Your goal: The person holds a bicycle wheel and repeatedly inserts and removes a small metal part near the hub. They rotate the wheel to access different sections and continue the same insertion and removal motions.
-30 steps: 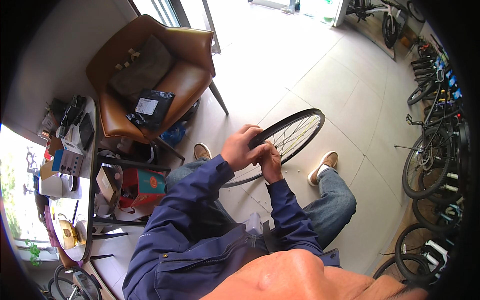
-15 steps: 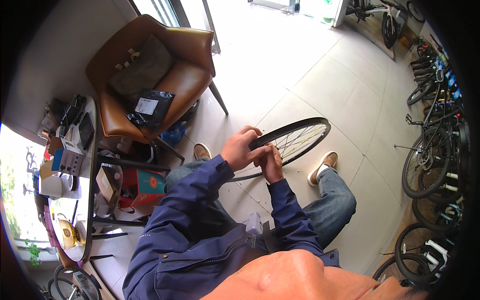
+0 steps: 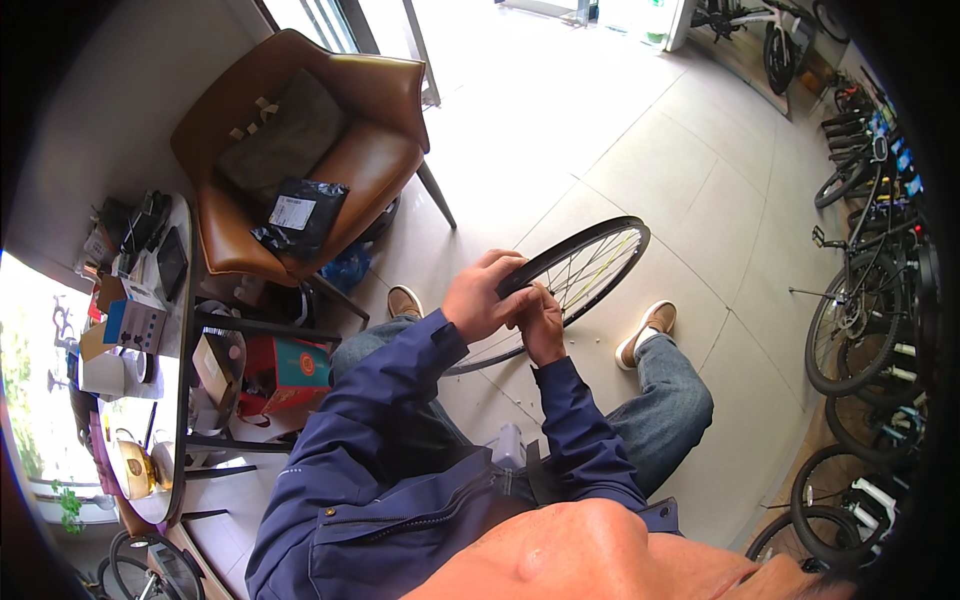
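- Brown leather armchair (image 3: 320,150) stands on pale tiled floor (image 3: 640,130), daylit from beyond it.
- On its seat: a grey cushion (image 3: 285,130) and black parcel (image 3: 298,215).
- Left of the armchair: a cluttered table (image 3: 170,330).
- Far right of it: parked bicycles (image 3: 860,300).

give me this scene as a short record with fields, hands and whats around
left hand: gripping the rim of the bicycle wheel from above
right hand: on the same rim, close beside the left
posture: seated, wheel held over the knees
left of person: brown armchair with a black bag
right edge: row of parked bicycles
floor: pale tiles
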A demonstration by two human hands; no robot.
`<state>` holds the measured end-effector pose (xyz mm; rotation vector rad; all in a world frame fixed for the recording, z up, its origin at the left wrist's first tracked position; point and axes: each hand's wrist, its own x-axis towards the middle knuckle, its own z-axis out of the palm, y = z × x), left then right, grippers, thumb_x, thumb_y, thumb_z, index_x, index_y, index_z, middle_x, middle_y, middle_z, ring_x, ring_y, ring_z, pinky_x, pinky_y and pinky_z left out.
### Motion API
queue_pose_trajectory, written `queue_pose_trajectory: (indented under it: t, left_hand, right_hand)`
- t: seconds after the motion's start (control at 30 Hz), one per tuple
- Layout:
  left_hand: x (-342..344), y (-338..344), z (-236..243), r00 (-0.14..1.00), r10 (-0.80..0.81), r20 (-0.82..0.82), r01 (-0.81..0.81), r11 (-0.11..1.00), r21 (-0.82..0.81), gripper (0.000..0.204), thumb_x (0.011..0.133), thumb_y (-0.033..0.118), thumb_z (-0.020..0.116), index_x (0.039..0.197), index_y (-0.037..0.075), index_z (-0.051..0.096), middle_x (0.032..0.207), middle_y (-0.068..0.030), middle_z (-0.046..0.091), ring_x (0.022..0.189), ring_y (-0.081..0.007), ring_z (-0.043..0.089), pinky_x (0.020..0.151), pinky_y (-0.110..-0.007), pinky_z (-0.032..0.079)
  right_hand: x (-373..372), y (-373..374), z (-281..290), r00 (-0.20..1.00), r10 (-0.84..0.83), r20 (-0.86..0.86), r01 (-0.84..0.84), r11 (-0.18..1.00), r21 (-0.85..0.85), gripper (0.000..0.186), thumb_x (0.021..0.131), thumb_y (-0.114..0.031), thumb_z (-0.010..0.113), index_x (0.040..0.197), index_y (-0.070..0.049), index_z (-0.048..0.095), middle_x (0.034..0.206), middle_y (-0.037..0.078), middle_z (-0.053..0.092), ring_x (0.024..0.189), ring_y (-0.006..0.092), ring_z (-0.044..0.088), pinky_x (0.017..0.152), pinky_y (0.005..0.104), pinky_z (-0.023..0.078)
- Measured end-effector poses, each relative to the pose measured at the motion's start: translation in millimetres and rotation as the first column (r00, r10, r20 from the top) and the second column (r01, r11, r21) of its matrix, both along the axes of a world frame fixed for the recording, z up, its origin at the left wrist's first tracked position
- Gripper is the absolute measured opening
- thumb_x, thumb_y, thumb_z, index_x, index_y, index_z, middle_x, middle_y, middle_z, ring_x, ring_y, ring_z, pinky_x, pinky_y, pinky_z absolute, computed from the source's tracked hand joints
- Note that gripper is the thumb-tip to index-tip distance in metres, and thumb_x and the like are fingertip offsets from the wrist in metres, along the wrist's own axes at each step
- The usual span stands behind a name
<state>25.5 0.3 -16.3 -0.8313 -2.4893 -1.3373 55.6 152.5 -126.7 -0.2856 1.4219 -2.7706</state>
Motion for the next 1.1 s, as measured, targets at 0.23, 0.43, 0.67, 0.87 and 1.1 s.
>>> queue_pose_trajectory:
  t: [0.23,0.43,0.67,0.87,1.1]
  left_hand:
    - [-3.0,-1.4,-3.7,0.996,-0.091,0.006,0.091,0.996,0.011,0.037,0.092,0.021,0.092,0.119,0.000,0.077,0.127,-0.0175,0.074,0.109,-0.0336,0.077,0.095,-0.041,0.063]
    - [-2.0,-1.0,-3.3,1.000,-0.027,0.007,0.027,0.999,-0.025,0.033,0.092,0.024,0.092,0.105,0.000,0.073,0.123,-0.0162,0.075,0.101,-0.0329,0.078,0.088,-0.040,0.063]
    - [-3.6,-2.6,-4.6,1.000,0.015,-0.001,-0.015,0.999,-0.038,0.034,0.093,0.026,0.091,0.103,0.000,0.071,0.121,-0.0156,0.075,0.093,-0.0310,0.078,0.081,-0.038,0.063]
    - [-2.4,-2.9,-3.0,0.998,0.056,-0.013,-0.057,0.995,-0.082,0.036,0.094,0.025,0.090,0.112,0.000,0.071,0.124,-0.0171,0.074,0.100,-0.0332,0.078,0.083,-0.039,0.063]
    - [0.2,-0.5,-0.5,0.999,-0.043,-0.018,0.043,0.999,0.002,0.043,0.096,0.028,0.089,0.124,0.001,0.072,0.131,-0.0190,0.072,0.112,-0.0351,0.077,0.096,-0.042,0.062]
  right_hand:
    - [-0.4,-2.6,5.8,0.989,-0.047,0.138,0.064,0.990,-0.126,0.040,0.116,-0.048,0.062,0.131,-0.011,0.062,0.078,-0.006,0.058,0.053,0.0028,0.046,0.046,0.0217,0.033]
    - [2.5,2.2,5.2,0.992,0.062,0.109,-0.038,0.977,-0.209,0.041,0.117,-0.048,0.059,0.126,-0.008,0.063,0.083,-0.003,0.061,0.063,0.0056,0.054,0.055,0.0232,0.042]
    - [4.4,4.7,11.6,0.998,0.053,-0.026,-0.051,0.998,0.041,0.036,0.110,-0.028,0.076,0.135,-0.006,0.061,0.101,0.000,0.066,0.080,0.0071,0.063,0.069,0.0234,0.051]
    - [3.4,-2.9,4.8,0.999,-0.022,-0.043,0.024,0.998,0.054,0.040,0.111,-0.036,0.073,0.134,-0.005,0.062,0.094,0.000,0.067,0.078,0.0081,0.063,0.069,0.0253,0.053]
    - [1.1,1.7,6.2,1.000,0.005,0.013,-0.005,1.000,-0.009,0.052,0.114,-0.055,0.061,0.130,-0.006,0.063,0.088,0.000,0.066,0.070,0.0081,0.061,0.062,0.0246,0.050]
